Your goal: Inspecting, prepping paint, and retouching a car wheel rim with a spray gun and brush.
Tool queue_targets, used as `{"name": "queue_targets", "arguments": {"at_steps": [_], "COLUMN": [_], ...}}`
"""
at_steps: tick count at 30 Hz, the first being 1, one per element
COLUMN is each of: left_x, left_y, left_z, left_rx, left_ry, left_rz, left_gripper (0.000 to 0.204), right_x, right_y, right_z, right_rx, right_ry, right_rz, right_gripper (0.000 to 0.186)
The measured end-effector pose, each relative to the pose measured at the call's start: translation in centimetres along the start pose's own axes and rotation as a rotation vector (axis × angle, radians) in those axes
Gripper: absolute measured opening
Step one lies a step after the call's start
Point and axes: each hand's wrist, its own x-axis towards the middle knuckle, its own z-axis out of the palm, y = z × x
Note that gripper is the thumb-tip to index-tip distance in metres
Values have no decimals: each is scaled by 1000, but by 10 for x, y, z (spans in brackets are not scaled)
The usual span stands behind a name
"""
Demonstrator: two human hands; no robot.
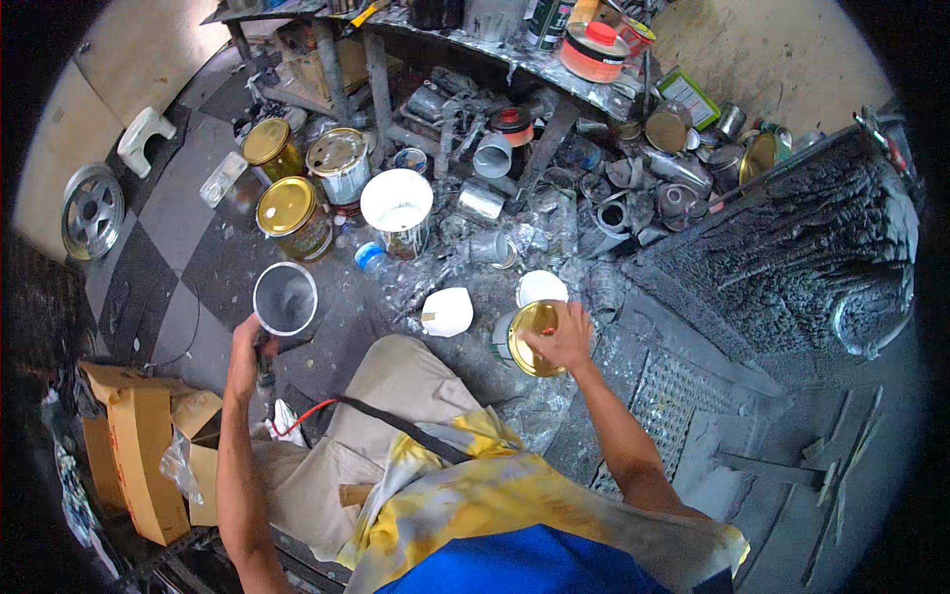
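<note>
My left hand (247,344) is closed around the dark handle of what looks like a spray gun, partly hidden by the fingers. Its round, open grey cup (285,300) faces up, and the inside is grey. To the right, my right hand (568,339) grips the top of a paint tin with a gold lid (530,354), thumb and fingers across it. Just behind that tin is a round white lid or tub (541,287). A white cut-open plastic container (447,312) rests on the floor between my hands.
Paint cans with gold lids (287,206) and a white bucket (397,198) stand ahead. Empty tins (492,155) and rubbish pile under a workbench (445,38). A cardboard box (148,455) lies at left. A red and black hose (391,421) crosses my leg. A paint-crusted panel (792,238) leans at right.
</note>
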Motion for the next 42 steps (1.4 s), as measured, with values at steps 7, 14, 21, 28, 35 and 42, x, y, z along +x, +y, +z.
{"name": "queue_targets", "arguments": {"at_steps": [7, 14, 21, 28, 35, 42], "left_x": [29, 24, 20, 6, 44, 27], "left_y": [-57, -51, -34, -87, -117, -93], "left_z": [-21, -30, -62, -70, -49, -53], "left_rx": [28, 13, -70, -225, -261, -206], "left_ry": [-66, 65, 191, 383, 230, 317], "left_rz": [-82, -240, -244, -125, -178, -217], "left_gripper": [48, 47, 49, 44, 46, 44], "right_x": [143, 146, 142, 135, 123, 135], "right_y": [168, 234, 241, 248, 370, 244], "right_z": [108, 179, 249, 269, 248, 262], "right_rx": [-12, 32, 218, 273, -116, -273], "right_ry": [-104, -767, -647, -516, -87, -194], "right_rz": [415, 819, 885, 1112, 725, 131], "right_gripper": [75, 86, 63, 27, 19, 16]}}
